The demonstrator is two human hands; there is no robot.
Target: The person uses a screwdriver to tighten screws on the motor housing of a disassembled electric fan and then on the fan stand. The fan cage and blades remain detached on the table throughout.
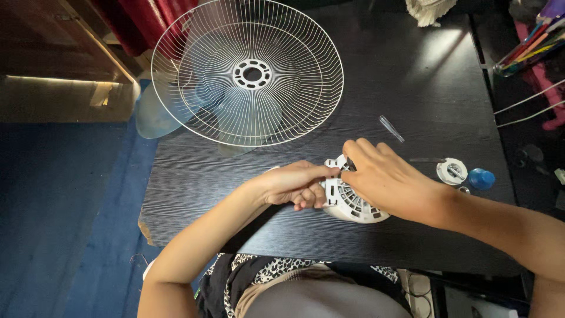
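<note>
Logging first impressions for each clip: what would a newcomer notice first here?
First, the big white wire fan guard on the far left of the dark table, over a pale blue fan blade. Then, near the front edge, the left hand and right hand gripping a white vented motor housing.

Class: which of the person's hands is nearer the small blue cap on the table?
Right. The right hand lies just left of the blue cap; the left hand is farther left, beyond the white vented housing.
</note>
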